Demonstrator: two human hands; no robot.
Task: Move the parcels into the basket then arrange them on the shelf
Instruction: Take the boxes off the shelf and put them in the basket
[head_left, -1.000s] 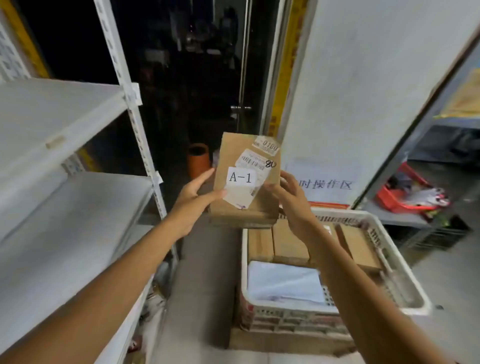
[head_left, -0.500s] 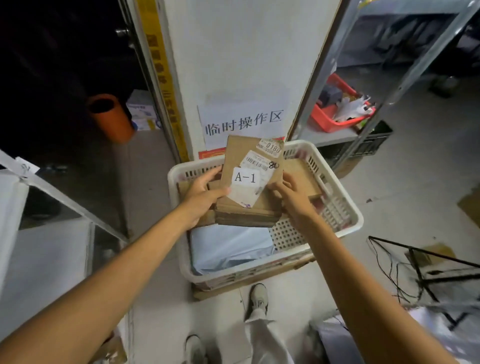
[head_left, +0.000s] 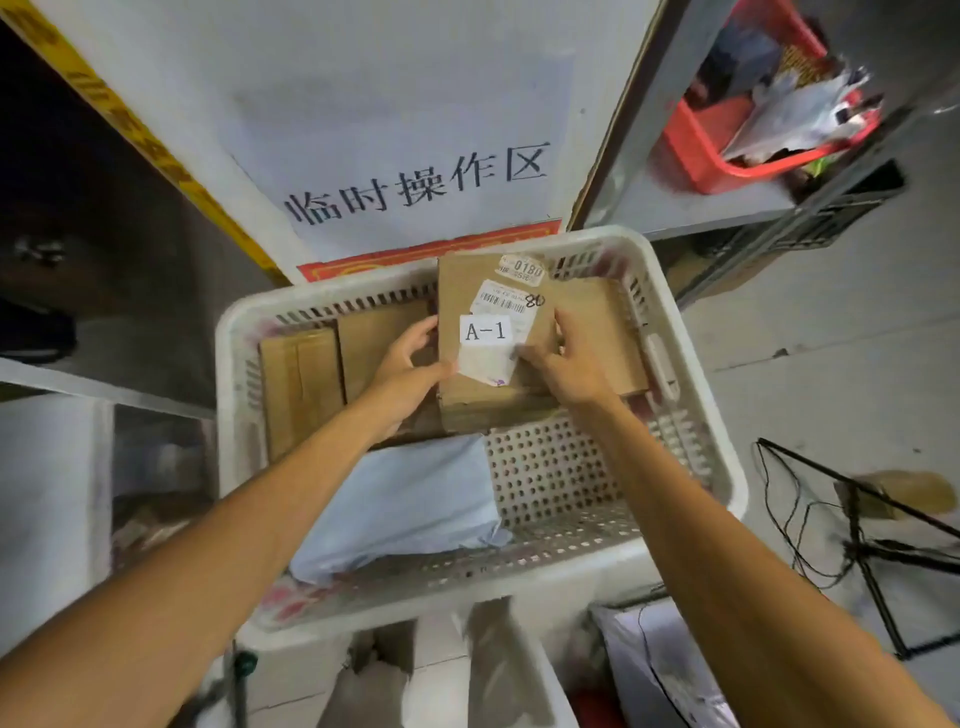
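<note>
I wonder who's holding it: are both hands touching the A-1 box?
Touching. Head view: the left hand pinches the A-1 box at its left edge, and the right hand has its fingers on the right side.

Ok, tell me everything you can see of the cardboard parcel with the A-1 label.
The flat rectangular brown cardboard parcel carries a white A-1 sticker, a barcode label marked 80 by hand, and a small sticker reading 0180. The left hand grips its left side, the right hand its right side. It is above other brown cardboard boxes inside the white perforated plastic basket; whether it rests on them cannot be told.
</note>
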